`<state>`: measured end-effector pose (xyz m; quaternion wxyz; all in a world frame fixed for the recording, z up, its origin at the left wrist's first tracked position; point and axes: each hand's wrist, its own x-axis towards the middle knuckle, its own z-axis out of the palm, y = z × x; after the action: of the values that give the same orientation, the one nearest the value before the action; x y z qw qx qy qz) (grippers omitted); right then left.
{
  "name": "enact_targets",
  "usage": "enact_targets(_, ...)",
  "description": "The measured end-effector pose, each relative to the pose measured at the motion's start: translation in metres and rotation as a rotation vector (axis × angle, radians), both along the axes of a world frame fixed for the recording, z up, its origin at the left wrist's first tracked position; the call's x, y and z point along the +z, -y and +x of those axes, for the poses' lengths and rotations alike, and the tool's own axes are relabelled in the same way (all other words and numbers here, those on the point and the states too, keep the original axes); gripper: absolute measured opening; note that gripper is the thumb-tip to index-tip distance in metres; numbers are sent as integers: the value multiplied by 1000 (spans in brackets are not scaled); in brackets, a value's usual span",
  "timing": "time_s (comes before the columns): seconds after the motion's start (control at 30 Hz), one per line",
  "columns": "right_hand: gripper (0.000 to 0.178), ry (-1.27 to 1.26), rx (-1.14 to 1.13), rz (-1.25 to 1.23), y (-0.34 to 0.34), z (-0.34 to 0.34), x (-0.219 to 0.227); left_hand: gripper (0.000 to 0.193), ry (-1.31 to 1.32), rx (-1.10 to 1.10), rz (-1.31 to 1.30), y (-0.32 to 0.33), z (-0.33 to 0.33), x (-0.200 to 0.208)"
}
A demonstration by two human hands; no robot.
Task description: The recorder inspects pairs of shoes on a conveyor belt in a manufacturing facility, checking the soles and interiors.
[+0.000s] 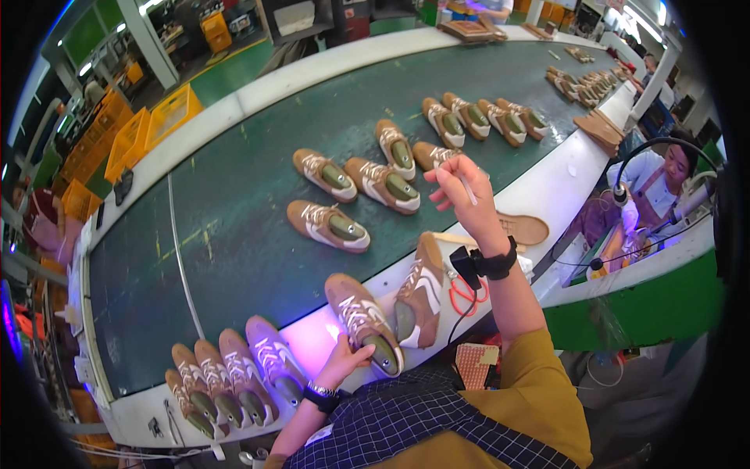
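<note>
My left hand [344,363] is at the heel end of a brown and white sneaker [355,306], its thumb against the side and its fingers along the edge. The sneaker has a green last inside and rests on the white table edge. My right hand [466,195] is raised over the green belt, its fingers closed round a thin pale stick [469,190], whose full length is hidden. Beside the first sneaker, another sneaker [422,295] lies tilted on its side. Red-handled scissors [466,295] lie under my right forearm.
A row of lasted sneakers [248,381] stands at lower left. More sneakers [328,225] sit on the green belt [242,234]. A brown sole [525,229] lies right of my wrist. A co-worker [660,184] sits at right, beside a lamp arm. Yellow crates [173,116] stand beyond.
</note>
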<state>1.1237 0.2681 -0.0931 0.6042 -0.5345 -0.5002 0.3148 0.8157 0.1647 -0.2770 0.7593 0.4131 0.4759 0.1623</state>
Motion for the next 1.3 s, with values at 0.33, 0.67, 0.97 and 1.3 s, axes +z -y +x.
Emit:
enact_targets(0.33,44,488,-166,-431,69,-11,-137,65,-7,-29,57,-2,2,0)
enact_targets(0.67,78,211,-221,-637,87,-18,-196,74,-132,104,62,3,16,-3)
enact_targets(0.97,56,-455,-48,-479,93,-3,-211,82,-122,4,33,1,9,-4)
enact_targets(1.3,45,-1196,428,-299,85,-19,-156,87,-105,53,42,3,11,-5)
